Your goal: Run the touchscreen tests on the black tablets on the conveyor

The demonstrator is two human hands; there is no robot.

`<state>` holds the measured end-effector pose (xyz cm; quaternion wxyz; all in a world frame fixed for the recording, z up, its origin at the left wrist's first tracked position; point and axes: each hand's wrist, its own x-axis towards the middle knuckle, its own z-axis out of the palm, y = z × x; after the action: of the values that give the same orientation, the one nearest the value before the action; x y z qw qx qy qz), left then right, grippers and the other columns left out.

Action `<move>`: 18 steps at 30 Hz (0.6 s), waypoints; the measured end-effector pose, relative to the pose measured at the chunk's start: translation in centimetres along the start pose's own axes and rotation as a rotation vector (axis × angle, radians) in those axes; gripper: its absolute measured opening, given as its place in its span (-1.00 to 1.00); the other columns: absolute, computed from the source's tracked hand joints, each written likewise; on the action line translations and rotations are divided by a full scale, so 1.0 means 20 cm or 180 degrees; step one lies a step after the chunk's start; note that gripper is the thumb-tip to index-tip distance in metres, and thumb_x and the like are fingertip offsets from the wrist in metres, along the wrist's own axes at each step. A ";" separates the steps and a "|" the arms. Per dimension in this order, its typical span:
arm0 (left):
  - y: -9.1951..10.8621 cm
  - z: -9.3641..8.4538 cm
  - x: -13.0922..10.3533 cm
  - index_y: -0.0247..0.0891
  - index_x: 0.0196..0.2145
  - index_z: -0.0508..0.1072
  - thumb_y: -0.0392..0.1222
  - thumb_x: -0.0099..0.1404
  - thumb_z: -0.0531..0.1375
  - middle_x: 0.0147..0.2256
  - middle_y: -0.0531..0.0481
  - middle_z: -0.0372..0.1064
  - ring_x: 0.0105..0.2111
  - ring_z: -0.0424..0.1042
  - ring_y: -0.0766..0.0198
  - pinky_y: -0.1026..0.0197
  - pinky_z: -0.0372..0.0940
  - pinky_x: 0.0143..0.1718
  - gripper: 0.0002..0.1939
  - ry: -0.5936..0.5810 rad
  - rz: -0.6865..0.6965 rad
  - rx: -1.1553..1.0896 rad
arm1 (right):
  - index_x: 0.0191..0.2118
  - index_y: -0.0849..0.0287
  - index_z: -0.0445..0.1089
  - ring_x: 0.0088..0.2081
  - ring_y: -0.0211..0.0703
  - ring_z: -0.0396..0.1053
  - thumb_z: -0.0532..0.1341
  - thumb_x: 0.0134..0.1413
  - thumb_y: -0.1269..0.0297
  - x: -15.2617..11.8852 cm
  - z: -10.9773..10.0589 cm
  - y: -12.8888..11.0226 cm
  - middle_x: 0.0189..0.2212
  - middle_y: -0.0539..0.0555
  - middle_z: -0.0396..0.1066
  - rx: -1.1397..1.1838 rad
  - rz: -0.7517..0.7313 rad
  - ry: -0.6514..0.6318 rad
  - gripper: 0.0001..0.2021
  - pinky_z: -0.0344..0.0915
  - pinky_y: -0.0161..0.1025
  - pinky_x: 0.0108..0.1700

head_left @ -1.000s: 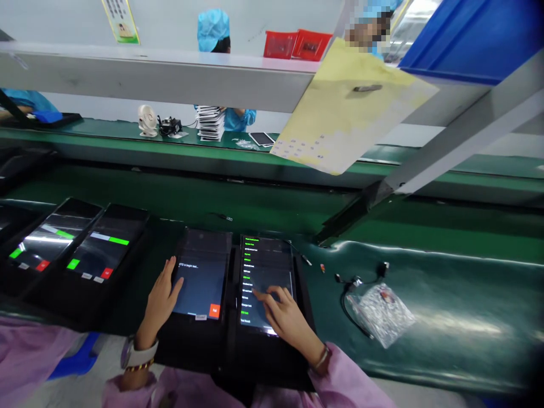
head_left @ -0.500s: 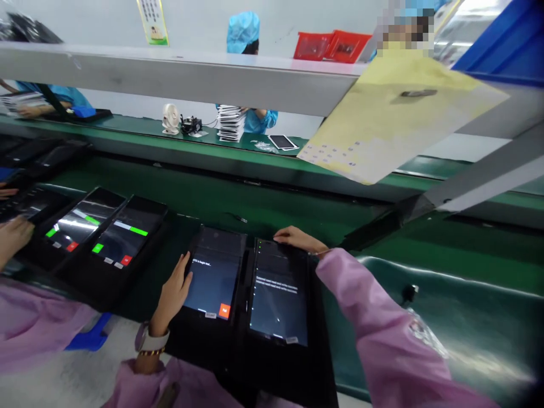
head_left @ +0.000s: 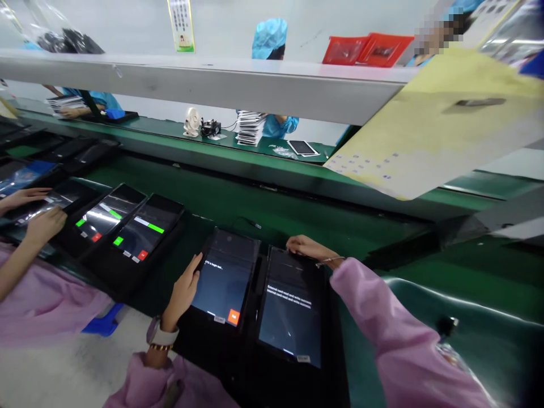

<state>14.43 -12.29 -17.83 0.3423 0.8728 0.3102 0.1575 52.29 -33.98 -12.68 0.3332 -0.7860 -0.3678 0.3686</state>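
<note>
Two tablets lie side by side in black trays in front of me. My left hand (head_left: 183, 292), fingers stretched out, rests along the left edge of the left tablet (head_left: 227, 277), whose lit screen shows a line of text and an orange-red button. At the top edge of the right tablet (head_left: 291, 309), my right hand (head_left: 308, 247) is closed, thumb and fingers pinched together. What those fingers hold, if anything, is hidden. Two lines of white text about card read and write show on the right tablet's screen. A short cable end (head_left: 257, 225) lies behind the left tablet.
Two more lit tablets (head_left: 142, 226) stand to the left, beside a co-worker's hands (head_left: 45, 226). A grey shelf (head_left: 221, 85) crosses above the green bench (head_left: 204, 198). A yellow sheet (head_left: 416, 130) hangs at the right. A small black connector (head_left: 447, 326) lies on the right.
The view has swung left, so everything sits farther right in it. My hands keep their places at the two tablets. More of the co-worker's hands shows at the left.
</note>
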 end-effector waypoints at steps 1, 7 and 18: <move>0.00 0.00 0.00 -0.08 0.38 0.14 -0.11 0.53 -0.14 0.39 0.02 0.08 0.40 0.03 0.18 -0.02 0.08 0.41 -0.48 -0.0006 -0.0003 -0.0009 | -0.39 0.11 0.21 -0.52 -0.17 0.35 0.09 0.19 0.01 0.00 0.00 -0.01 -0.47 0.08 0.44 -0.0026 0.0040 0.0124 -0.72 0.17 -0.30 -0.51; -0.01 0.00 0.00 -0.09 0.39 0.13 -0.10 0.53 -0.13 0.40 -0.03 0.05 0.39 0.05 0.13 -0.06 0.14 0.37 -0.47 -0.0052 -0.0050 -0.0018 | -0.28 0.07 0.17 -0.43 -0.03 0.40 -0.04 0.29 0.19 -0.12 -0.09 -0.06 -0.41 0.12 0.44 -0.0741 0.0178 0.1182 -0.85 0.16 -0.22 -0.42; -0.02 0.02 -0.01 -0.04 0.40 0.10 -0.08 0.52 -0.07 0.40 -0.04 0.06 0.38 0.08 0.10 -0.04 0.20 0.33 -0.47 -0.0005 0.0026 -0.0058 | -0.15 0.02 0.44 -0.49 0.11 0.45 0.42 0.15 0.24 -1.01 -0.37 0.26 -0.51 0.16 0.46 -0.2666 0.1428 0.1556 -0.80 0.01 -0.15 -0.44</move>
<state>14.25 -12.26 -18.40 0.3498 0.8711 0.3048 0.1610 50.88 -55.18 -6.30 -0.0201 -0.9740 -0.2181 0.0586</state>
